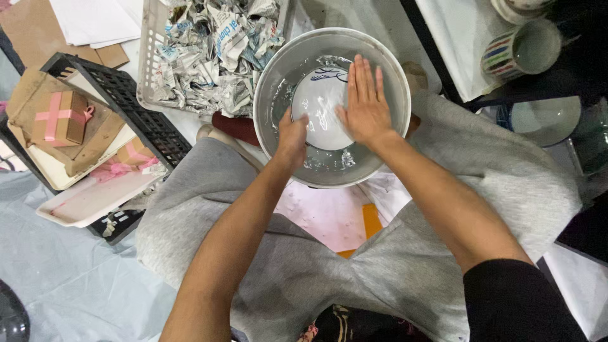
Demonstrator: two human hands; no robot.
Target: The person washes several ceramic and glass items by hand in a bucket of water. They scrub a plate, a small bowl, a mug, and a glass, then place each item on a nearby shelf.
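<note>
A round metal basin (272, 95) with water stands between my knees. A white plate (320, 104) with a thin blue pattern near its far rim lies in the water. My left hand (291, 136) grips the plate's near left edge, thumb on top. My right hand (364, 104) lies flat on the plate's right side, fingers straight and together, pointing away from me. Part of the plate is hidden under both hands.
A white crate of crumpled newspaper (209, 54) stands behind the basin. At the left are a black crate (149, 120), small brown boxes with pink ribbon (60, 117) and a white tray (88, 202). A striped mug (522, 50) and a glass plate (548, 120) sit at the right.
</note>
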